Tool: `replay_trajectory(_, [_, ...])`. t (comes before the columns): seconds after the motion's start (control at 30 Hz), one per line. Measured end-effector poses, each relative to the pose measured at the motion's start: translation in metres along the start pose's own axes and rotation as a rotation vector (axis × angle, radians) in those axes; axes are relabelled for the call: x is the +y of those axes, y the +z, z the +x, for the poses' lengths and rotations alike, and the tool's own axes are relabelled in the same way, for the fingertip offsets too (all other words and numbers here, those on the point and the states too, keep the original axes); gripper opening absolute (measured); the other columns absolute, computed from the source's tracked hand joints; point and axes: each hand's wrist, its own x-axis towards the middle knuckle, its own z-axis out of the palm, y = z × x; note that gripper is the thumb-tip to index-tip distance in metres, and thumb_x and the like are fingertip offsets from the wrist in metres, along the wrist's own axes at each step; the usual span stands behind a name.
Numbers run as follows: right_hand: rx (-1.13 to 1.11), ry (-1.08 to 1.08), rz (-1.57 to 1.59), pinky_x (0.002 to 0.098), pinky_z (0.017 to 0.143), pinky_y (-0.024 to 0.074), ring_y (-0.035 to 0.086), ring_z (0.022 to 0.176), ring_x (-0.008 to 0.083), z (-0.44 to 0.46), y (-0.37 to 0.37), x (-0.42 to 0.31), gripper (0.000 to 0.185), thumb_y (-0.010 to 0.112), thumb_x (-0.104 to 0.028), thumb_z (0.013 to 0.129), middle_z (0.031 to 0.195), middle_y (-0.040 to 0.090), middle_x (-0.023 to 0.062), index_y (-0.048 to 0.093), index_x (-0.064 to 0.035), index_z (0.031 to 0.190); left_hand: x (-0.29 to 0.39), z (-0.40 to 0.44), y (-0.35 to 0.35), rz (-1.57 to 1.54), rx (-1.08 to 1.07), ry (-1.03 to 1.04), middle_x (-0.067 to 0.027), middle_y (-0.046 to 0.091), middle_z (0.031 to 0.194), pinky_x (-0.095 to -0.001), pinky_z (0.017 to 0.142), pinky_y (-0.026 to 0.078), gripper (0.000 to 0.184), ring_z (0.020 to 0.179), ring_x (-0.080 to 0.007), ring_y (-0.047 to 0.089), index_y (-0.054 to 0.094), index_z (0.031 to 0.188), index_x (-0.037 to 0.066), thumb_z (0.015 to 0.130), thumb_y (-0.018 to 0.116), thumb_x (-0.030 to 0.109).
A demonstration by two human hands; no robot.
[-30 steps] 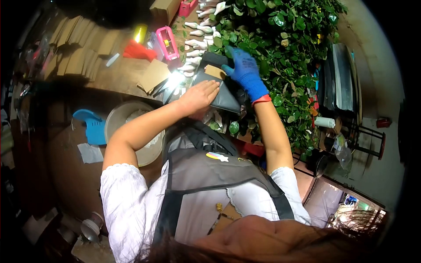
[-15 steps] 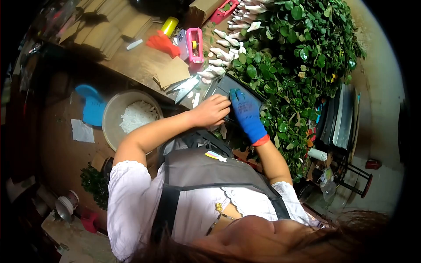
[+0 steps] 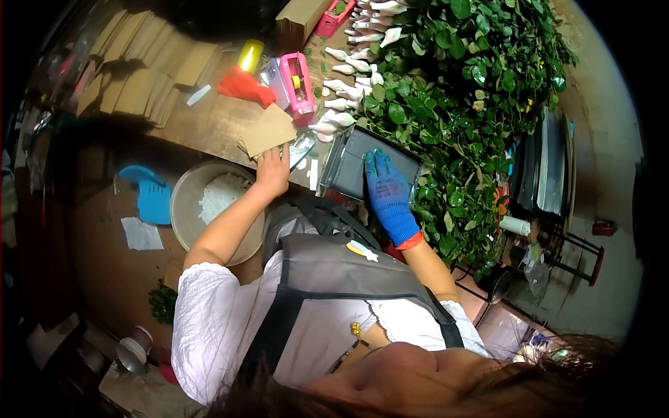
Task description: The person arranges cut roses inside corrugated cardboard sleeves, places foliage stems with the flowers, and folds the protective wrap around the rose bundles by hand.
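My left hand (image 3: 272, 171), bare, is at the table edge with its fingers stretched out. The fingertips touch or lie just over the lower edge of some brown cardboard pieces (image 3: 270, 130). Right beside them lie the scissors (image 3: 302, 149), partly hidden by the hand. My right hand (image 3: 387, 184) wears a blue knit glove with darker green-blue fingertips. It rests flat, fingers extended, on a dark grey plastic tray (image 3: 352, 164); nothing shows in its grasp. Close to the tray are rose heads in white sleeves (image 3: 341, 120), with leafy green stems (image 3: 453, 153) running to the right.
A pink tape dispenser (image 3: 300, 87), a red cloth-like item (image 3: 244, 87) and a yellow roll (image 3: 251, 56) stand on the table. Cardboard stacks (image 3: 139, 63) lie at far left. Below the edge are a bucket (image 3: 182, 202) with white scraps and a blue plastic stool or chair (image 3: 150, 195).
My left hand has moved left, away from my gloved hand, to the cardboard and scissors. My right hand stays on the tray, whose surface shows more now. The view has shifted slightly.
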Motion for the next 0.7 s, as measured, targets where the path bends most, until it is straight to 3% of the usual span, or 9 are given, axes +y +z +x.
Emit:
replay_trajectory(0.07, [-0.018,0.01,-0.001,0.0373,0.107,0.0455,0.049,0.136,0.0325,0.0,-0.002,0.0,0.058,0.049,-0.008,0.092,0.154,0.042,0.0174,0.039,-0.0072,0.15,0.002,0.012,-0.012,-0.04,-0.056,-0.027,-0.0229,0.055,0.119,-0.0462,0.094,0.046,0.069,0.116,-0.0386,0.053,0.048,0.136,-0.001,0.073,0.071,0.015])
replay_trajectory(0.13, [-0.025,0.01,0.002,0.0376,0.107,0.045,0.049,0.135,0.0327,-0.001,-0.005,0.0,0.059,0.049,-0.009,0.092,0.154,0.042,0.0173,0.039,-0.0071,0.15,-0.012,0.035,0.009,-0.542,-0.317,-0.245,-0.0222,0.065,0.099,-0.0444,0.085,0.05,0.045,0.094,-0.0368,0.065,0.053,0.117,0.002,0.075,0.066,0.014])
replay_trajectory(0.2, [-0.018,0.015,0.011,0.0386,0.107,0.0442,0.049,0.135,0.0327,-0.003,-0.004,0.0,0.058,0.049,-0.01,0.092,0.153,0.042,0.0171,0.04,-0.0068,0.149,-0.008,0.026,-0.011,-0.972,-0.403,-0.268,-0.0187,0.065,0.094,-0.0385,0.082,0.05,0.042,0.087,-0.0305,0.065,0.053,0.116,0.002,0.076,0.064,0.01])
replay_trajectory(0.3, [0.026,0.015,0.028,0.0404,0.106,0.0433,0.049,0.135,0.0326,-0.002,0.004,-0.002,0.055,0.049,-0.011,0.092,0.152,0.044,0.0167,0.042,-0.0065,0.147,0.006,0.023,-0.036,-1.134,-0.431,-0.059,-0.0083,0.063,0.089,-0.0308,0.076,0.048,0.044,0.084,-0.0187,0.061,0.052,0.116,0.001,0.073,0.06,0.0])
replay_trajectory(0.33, [0.039,0.009,0.029,0.0405,0.106,0.0433,0.049,0.135,0.0326,-0.004,0.005,-0.001,0.056,0.05,-0.011,0.092,0.152,0.044,0.0167,0.042,-0.0066,0.147,0.005,0.027,-0.021,-1.186,-0.44,-0.074,-0.0067,0.063,0.09,-0.0307,0.077,0.048,0.044,0.085,-0.0178,0.06,0.053,0.116,0.001,0.073,0.059,-0.003])
replay_trajectory(0.4, [0.04,0.0,0.025,0.0406,0.105,0.0434,0.049,0.135,0.0325,-0.005,0.005,0.0,0.056,0.05,-0.011,0.091,0.152,0.044,0.0167,0.043,-0.0067,0.147,0.016,0.03,-0.067,-0.968,-0.487,0.036,-0.0079,0.063,0.091,-0.0313,0.079,0.048,0.046,0.088,-0.0194,0.061,0.052,0.118,0.002,0.073,0.06,-0.002])
replay_trajectory(0.53, [0.003,0.0,-0.002,0.0401,0.104,0.0438,0.048,0.135,0.0321,-0.002,-0.001,0.0,0.057,0.051,-0.011,0.091,0.152,0.044,0.0166,0.043,-0.0063,0.147,0.012,0.039,-0.09,-0.8,-0.473,0.212,-0.0143,0.063,0.096,-0.0351,0.083,0.048,0.05,0.092,-0.0258,0.062,0.051,0.122,0.002,0.074,0.063,0.001])
replay_trajectory(0.67, [-0.015,0.006,-0.005,0.0395,0.104,0.0442,0.048,0.136,0.0319,-0.001,-0.007,-0.002,0.056,0.05,-0.011,0.091,0.151,0.044,0.0168,0.043,-0.0055,0.146,0.017,0.049,-0.111,-0.739,-0.569,0.255,-0.0163,0.065,0.101,-0.0372,0.085,0.049,0.05,0.096,-0.0274,0.063,0.051,0.123,0.001,0.077,0.066,0.007])
replay_trajectory(0.7, [-0.008,-0.001,-0.006,0.0394,0.104,0.0443,0.048,0.135,0.0318,-0.001,-0.007,-0.001,0.055,0.05,-0.011,0.092,0.151,0.044,0.0169,0.043,-0.0054,0.146,0.02,0.051,-0.104,-0.697,-0.493,0.27,-0.019,0.067,0.1,-0.0402,0.084,0.051,0.044,0.097,-0.0323,0.066,0.056,0.119,0.003,0.078,0.068,0.012])
